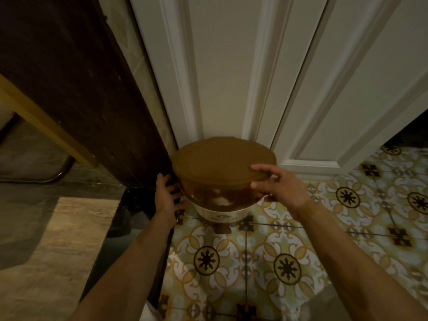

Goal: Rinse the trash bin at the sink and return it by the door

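Dim, warm light; view looks steeply down. Far left: a yellowish wooden edge (41, 119) over a dark curved metal tube (34, 179), both partly cut off by the frame. Right of these, a dark brown wooden panel (76, 89) runs down to the floor. Near left, a pale stone-look threshold strip (60, 251). Left hand (167, 195): fingers spread, palm flat against the bin's left flank, squeezed between bin and dark panel. Centre: the trash bin (220, 212), round, cream-white lower body with a small dark printed mark, too blurred to read. Its upper part and top are brown; a flat brown lid (220, 161) covers the mouth, so the contents are hidden. Below the lid the wall shows brown and cream patches; cannot tell whether that is translucent plastic or reflection. The bin stands upright at the foot of the white panelled door (222, 66), close against it, in the corner where door meets dark panel; whether its base rests on the floor cannot be told. Right hand (275, 184): fingers curled over the lid's right rim, thumb beneath, gripping the rim. Floor (278, 262): patterned tiles, cream and ochre scrolls with dark star medallions, running right and near. Far right, a dark gap (414, 128) beyond the door's edge.
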